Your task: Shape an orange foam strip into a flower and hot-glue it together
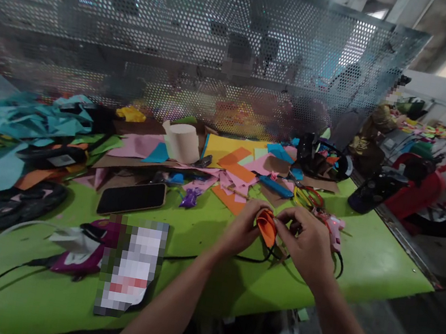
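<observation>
An orange folded piece [266, 227], rolled into a petal-like cone, is held over the green table; whether it is paper or felt I cannot tell. My left hand [244, 228] is closed around its left side. My right hand [308, 244] pinches at its right edge, thumb and forefinger together. Just beyond the right hand lies a pink glue gun [335, 230] with a small red light. Scissors [307, 198] with yellow and orange handles lie past the hands, near a blue tool [275, 186]. Orange and pink paper pieces [237, 162] are scattered behind the left hand.
On the green table [183, 292] lie a black phone [132, 199], a purple packet [190, 197] and a purple power strip [80, 257] with cables. A paper roll [183, 141] stands at the back. Behind it rises a perforated metal screen [186, 34]. A dark bottle [374, 191] is at right.
</observation>
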`<state>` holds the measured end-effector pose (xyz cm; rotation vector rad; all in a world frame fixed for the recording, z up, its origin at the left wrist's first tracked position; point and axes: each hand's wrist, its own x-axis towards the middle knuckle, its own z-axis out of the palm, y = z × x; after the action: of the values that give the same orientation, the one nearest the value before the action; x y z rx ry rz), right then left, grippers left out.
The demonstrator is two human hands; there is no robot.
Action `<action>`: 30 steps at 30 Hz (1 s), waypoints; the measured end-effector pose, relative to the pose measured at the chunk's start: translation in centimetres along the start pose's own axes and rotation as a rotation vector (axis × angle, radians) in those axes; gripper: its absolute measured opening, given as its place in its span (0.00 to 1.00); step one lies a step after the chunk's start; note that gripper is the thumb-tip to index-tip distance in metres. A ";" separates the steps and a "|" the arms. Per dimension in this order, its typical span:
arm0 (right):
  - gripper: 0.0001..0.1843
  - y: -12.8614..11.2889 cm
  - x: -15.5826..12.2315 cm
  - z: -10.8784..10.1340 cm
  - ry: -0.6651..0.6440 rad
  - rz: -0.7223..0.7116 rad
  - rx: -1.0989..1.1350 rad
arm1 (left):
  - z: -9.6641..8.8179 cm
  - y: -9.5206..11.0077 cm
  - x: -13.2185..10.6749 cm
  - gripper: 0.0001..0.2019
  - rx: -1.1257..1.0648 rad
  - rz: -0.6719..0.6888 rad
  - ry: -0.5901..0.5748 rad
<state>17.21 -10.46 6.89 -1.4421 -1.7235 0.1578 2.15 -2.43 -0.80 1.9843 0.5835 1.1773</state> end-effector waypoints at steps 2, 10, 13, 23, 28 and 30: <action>0.02 -0.2 0.0 0.1 0.029 -0.030 -0.059 | 0.0 0.0 0.0 0.16 -0.014 0.003 -0.006; 0.03 -0.4 -0.2 0.2 0.078 -0.145 -0.212 | 0.1 -0.3 -0.2 0.17 -0.040 -0.020 -0.001; 0.03 -0.3 -0.1 0.4 0.082 -0.191 -0.239 | 0.2 -0.3 -0.2 0.16 -0.047 -0.023 0.000; 0.09 -0.5 0.5 0.1 0.006 -0.323 -0.501 | 0.2 -0.3 -0.2 0.18 -0.027 -0.003 -0.023; 0.11 -0.6 0.9 -0.1 -0.032 -0.374 -0.590 | 0.1 0.0 -0.1 0.17 -0.002 -0.003 -0.030; 0.10 -0.7 1.0 -0.3 -0.051 -0.384 -0.599 | 0.1 0.1 -0.1 0.17 0.004 0.007 -0.030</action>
<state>16.89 -9.92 8.00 -1.4773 -2.1624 -0.5775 2.22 -2.56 -0.81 2.0059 0.5648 1.1490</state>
